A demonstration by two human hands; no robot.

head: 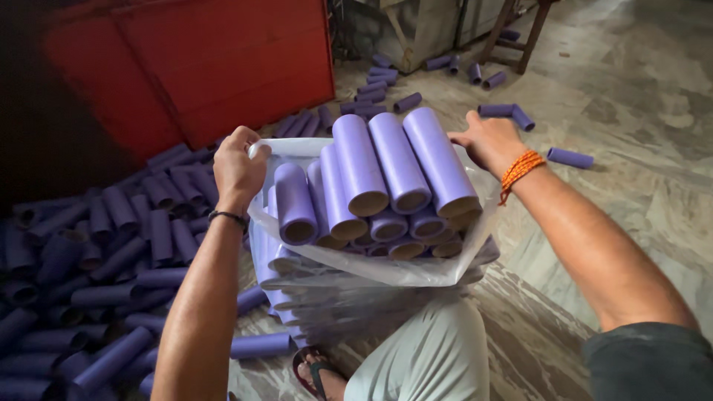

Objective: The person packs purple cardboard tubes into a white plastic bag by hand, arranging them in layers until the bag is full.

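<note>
A clear plastic bag point(386, 271) stands in front of my knee, packed with several purple cardboard tubes point(397, 160) lying on their sides, open ends toward me. My left hand point(238, 167) is closed on the bag's rim at its far left corner, pulling it up. My right hand point(490, 141) reaches past the right side of the stack, fingers spread against the bag's far right edge beside the outermost tube; whether it grips the plastic is hidden.
A large heap of loose purple tubes point(96, 252) covers the floor at left. More tubes point(382, 85) lie scattered behind the bag, near a red metal panel point(223, 59) and wooden stool legs point(520, 37). My sandalled foot point(316, 371) rests below the bag.
</note>
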